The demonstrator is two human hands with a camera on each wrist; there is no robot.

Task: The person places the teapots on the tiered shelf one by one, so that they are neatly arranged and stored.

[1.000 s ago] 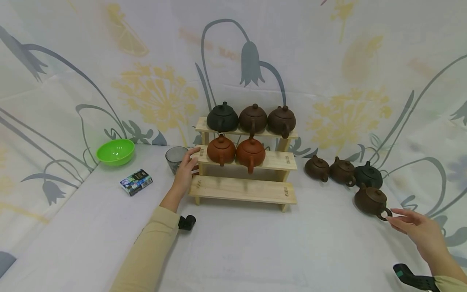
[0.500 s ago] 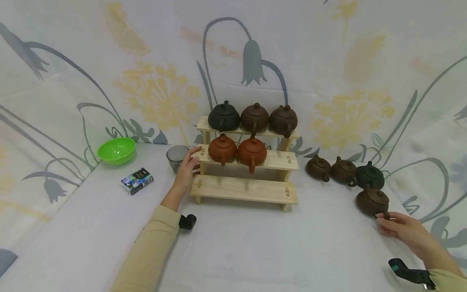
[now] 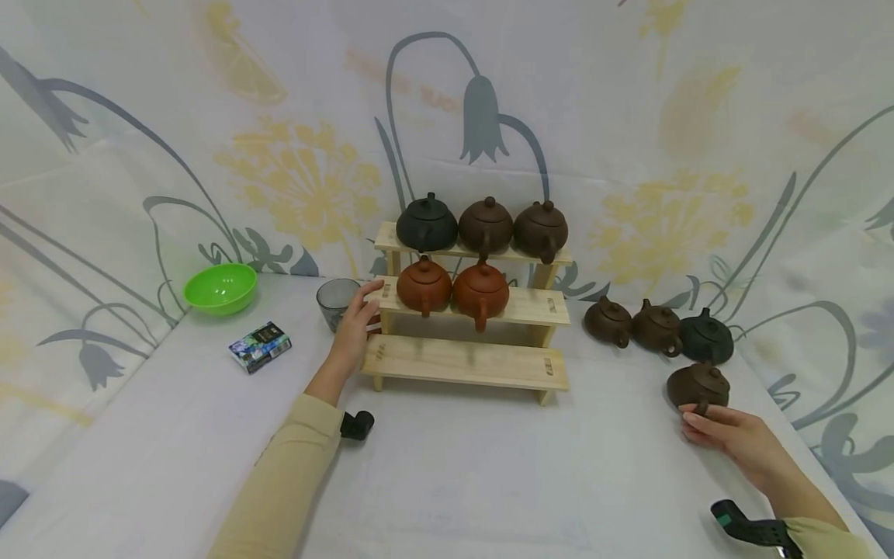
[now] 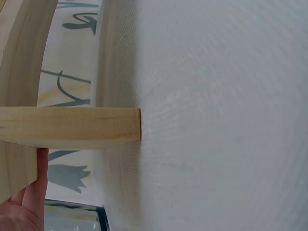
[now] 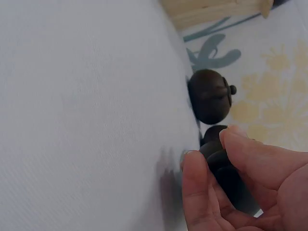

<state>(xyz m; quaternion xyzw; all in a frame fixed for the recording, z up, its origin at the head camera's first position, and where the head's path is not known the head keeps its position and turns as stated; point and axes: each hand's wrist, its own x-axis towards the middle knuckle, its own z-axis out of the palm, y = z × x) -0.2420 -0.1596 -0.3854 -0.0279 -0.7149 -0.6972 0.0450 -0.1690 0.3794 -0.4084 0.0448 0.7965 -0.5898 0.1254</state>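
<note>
In the head view my right hand pinches the handle of a small dark brown teapot at the right of the table. Seen from the right wrist, thumb and fingers close on the dark handle, and much of the pot is hidden. My left hand grips the left end of a three-tier wooden stand at its middle step. Three dark teapots line the top step. Two reddish-brown teapots sit on the middle one. The bottom step is bare.
Behind the held pot, two brown teapots and a black one stand in a row. A grey glass is beside my left hand. Farther left are a green bowl and a small patterned box. Patterned cloth hangs behind.
My right hand has shifted left, taking the brown teapot with it and turning its handle toward me. My left hand stays at the stand.
</note>
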